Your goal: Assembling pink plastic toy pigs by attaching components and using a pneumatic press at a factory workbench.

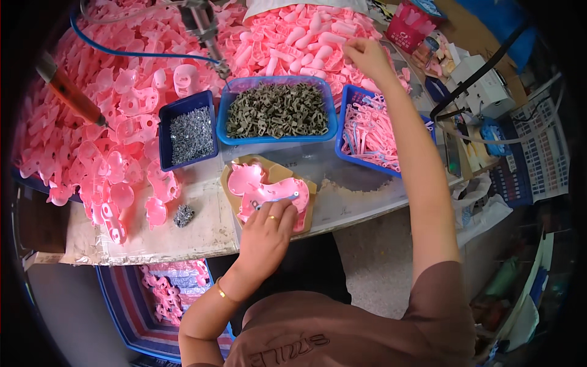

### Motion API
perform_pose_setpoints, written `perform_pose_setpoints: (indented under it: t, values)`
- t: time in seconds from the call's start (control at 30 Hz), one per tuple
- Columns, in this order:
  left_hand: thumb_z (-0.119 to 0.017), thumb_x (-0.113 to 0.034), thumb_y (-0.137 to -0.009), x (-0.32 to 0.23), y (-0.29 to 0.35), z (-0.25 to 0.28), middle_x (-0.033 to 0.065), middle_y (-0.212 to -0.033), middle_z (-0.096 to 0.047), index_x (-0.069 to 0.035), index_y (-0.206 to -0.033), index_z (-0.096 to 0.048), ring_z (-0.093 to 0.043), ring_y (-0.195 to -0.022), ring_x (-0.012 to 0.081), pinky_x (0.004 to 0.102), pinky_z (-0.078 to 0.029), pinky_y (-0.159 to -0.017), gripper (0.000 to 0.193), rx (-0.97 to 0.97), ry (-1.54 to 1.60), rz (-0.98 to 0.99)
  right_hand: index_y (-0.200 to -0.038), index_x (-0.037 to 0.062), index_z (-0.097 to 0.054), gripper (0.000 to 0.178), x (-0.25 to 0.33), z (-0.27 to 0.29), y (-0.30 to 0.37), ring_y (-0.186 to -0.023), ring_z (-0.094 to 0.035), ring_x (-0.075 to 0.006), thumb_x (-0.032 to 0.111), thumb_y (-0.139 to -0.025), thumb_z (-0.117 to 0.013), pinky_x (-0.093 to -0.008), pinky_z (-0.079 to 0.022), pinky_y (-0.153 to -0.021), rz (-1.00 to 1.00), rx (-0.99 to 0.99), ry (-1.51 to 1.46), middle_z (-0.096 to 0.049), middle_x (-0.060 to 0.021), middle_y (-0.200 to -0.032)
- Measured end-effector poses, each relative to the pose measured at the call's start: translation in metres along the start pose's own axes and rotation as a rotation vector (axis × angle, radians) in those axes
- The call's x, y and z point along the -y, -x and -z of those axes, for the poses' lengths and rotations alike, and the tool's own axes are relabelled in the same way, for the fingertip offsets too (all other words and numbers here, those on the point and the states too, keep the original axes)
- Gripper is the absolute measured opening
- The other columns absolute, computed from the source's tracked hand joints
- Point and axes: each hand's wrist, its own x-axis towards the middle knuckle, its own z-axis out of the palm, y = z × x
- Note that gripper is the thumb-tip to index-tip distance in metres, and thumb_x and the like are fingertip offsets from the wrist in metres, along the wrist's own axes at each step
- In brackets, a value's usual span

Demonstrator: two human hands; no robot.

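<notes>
A pink animal-shaped plastic shell half (282, 189) lies hollow side up in a tan holding block (229, 189) at the table's front. My left hand (266, 235) grips its near part with bent fingers, which hide some of the inside. A thin bluish piece and a small metal spot show inside the shell. My right hand (369, 58) is stretched out over the heap of pink rounded plastic parts (315, 40) at the back right. Its fingers are pinched together, and whatever is between them cannot be made out.
Trays hold small screws (191, 134), grey-brown metal clips (275, 110) and thin pink strips (370, 131). More pink shells (131, 92) are heaped at left. An orange screwdriver (73, 92) and a power driver (205, 27) hang above. A blue-rimmed tub (116, 306) stands below the table edge.
</notes>
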Motion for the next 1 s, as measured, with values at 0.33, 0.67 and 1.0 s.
perform_pose_setpoints:
  t: [0.33,0.67,1.0]
  values:
    - [-0.068,-0.002,-0.078,0.001,0.105,0.224,0.0144,-0.091,-0.065,0.004,-0.088,-0.065,-0.062,-0.083,0.0329,0.0389,-0.049,-0.075,0.012,0.321,0.034,0.632,-0.105,0.0081,-0.067,0.024,-0.042,-0.078,0.001,-0.097,-0.066,-0.0330,0.013,-0.081,-0.069,-0.0436,-0.054,-0.083,0.153,-0.195,0.535,-0.060,-0.0143,-0.115]
    - [-0.069,-0.003,-0.084,0.030,0.099,0.166,0.0184,-0.118,-0.066,0.001,-0.122,-0.062,-0.063,-0.108,0.0348,0.0405,-0.048,-0.095,0.039,0.237,0.017,0.601,-0.084,0.0002,-0.067,0.020,0.019,-0.029,0.053,-0.079,-0.067,-0.0227,0.019,-0.081,-0.074,-0.0356,-0.053,-0.072,0.163,-0.250,0.200,-0.066,-0.0101,-0.086]
    - [-0.071,-0.004,-0.085,0.008,-0.025,0.000,0.0109,-0.103,-0.070,-0.003,-0.136,-0.056,-0.067,-0.083,0.0253,0.0350,-0.056,-0.071,0.053,-0.079,0.232,0.088,-0.099,0.0018,-0.070,0.018,0.116,-0.037,0.192,-0.082,-0.068,-0.0110,0.015,-0.088,-0.076,-0.0278,-0.055,-0.072,-0.095,0.867,-0.460,-0.072,-0.0046,-0.091]
